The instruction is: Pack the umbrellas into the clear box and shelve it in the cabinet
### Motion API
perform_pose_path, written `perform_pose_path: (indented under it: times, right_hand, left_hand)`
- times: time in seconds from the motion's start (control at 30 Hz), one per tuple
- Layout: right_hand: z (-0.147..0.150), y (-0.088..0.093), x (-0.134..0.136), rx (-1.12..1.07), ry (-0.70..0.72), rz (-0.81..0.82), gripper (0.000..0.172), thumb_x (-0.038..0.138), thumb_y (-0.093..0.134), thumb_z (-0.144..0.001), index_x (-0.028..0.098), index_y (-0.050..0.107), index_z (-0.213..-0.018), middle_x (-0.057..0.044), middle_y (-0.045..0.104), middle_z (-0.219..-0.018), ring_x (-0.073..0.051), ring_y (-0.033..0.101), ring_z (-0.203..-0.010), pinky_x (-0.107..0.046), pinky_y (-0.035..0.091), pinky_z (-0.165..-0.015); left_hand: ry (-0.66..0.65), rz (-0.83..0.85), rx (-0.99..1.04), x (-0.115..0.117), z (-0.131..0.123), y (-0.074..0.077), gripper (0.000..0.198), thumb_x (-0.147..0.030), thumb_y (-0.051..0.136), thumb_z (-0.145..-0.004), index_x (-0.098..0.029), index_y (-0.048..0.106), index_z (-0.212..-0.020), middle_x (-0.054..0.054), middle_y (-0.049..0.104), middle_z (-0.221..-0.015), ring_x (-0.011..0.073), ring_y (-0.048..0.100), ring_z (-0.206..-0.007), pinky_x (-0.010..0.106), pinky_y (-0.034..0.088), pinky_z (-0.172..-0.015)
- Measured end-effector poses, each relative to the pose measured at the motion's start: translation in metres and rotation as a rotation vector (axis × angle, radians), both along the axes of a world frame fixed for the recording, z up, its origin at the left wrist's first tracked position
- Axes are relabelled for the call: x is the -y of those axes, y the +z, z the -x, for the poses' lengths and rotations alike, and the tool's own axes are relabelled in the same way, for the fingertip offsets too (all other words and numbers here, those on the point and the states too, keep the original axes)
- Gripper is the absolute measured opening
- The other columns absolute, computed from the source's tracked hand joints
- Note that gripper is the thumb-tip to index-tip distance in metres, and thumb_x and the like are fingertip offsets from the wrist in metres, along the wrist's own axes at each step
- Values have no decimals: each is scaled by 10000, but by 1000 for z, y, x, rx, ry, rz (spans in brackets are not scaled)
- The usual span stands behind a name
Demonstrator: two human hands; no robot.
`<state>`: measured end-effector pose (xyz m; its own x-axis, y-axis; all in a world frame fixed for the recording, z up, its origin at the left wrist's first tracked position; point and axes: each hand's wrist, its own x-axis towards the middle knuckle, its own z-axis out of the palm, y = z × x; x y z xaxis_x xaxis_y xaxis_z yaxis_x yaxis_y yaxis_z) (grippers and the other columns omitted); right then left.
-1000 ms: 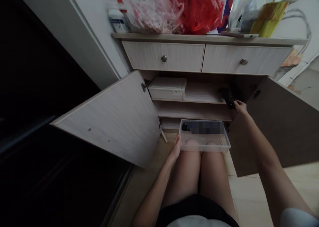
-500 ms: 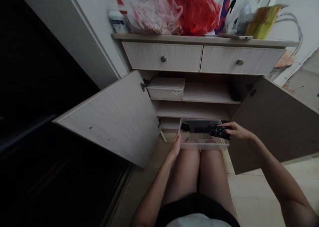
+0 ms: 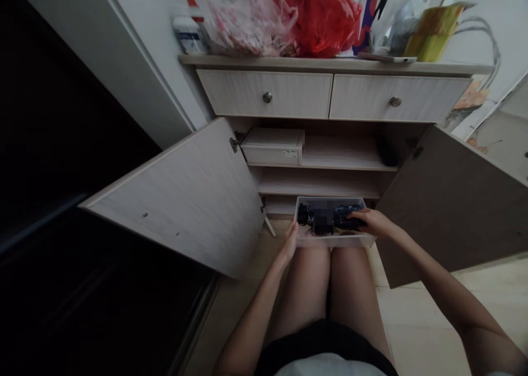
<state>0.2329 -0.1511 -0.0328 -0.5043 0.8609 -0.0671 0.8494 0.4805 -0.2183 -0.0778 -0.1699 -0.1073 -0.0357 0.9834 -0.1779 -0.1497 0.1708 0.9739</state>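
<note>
A clear plastic bin (image 3: pixel 335 242) rests on my knees in front of the cabinet. My left hand (image 3: pixel 291 241) grips its left wall, the thumb by the rim. Inside the bin, at the right, lies a dark checked bundle (image 3: pixel 342 217) that looks like a folded umbrella. Fingers of my right hand (image 3: pixel 373 222) are closed on its right end. More dark items lie at the bin's left, among them a black object (image 3: pixel 303 213) whose kind I cannot make out. The bin's middle is blurred out.
Two cabinet doors stand swung out, left (image 3: pixel 185 200) and right (image 3: pixel 449 205). A whitish lidded box (image 3: pixel 272 146) sits on the upper shelf (image 3: pixel 338 153), with a dark item (image 3: pixel 386 151) at its right. Plastic bags, one red (image 3: pixel 319 18), crowd the cabinet top.
My right hand has moved left and down, bringing the checked umbrella from above the bin's right edge into it. My left hand keeps its hold on the bin.
</note>
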Motion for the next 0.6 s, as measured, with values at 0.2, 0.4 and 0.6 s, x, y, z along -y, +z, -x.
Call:
perform_pose_path:
  times: [0.2, 0.4, 0.6]
  right_hand:
    - [21, 2, 2, 223, 6, -190, 377, 121, 620, -810, 247, 660, -1163, -129, 626, -1111, -250, 619, -990, -374, 435, -923]
    - [-12, 15, -40, -69, 75, -21, 320, 365, 719, -788, 226, 684, -1075, -79, 626, -1037, -220, 610, -958, -318, 470, -864]
    - [-79, 33, -135, -132, -737, -332, 448, 372, 579, -893, 131, 580, -1271, -223, 524, -1251, -331, 554, -1113, -422, 458, -902]
  left_hand:
    - [-28, 92, -15, 4, -1, -1, 788, -717, 564, -807, -248, 505, -1438, 104, 520, -1468, 289, 700, -1001, 421, 525, -955]
    - [-8, 89, 0, 3, -2, 2, 782, -699, 570, -817, -226, 506, -1437, 118, 530, -1454, 289, 706, -979, 421, 530, -934]
    - [6, 130, -23, 1, 1, 3, 863, -750, 618, -740, -184, 552, -1388, 131, 611, -1358, 286, 715, -940, 392, 536, -917]
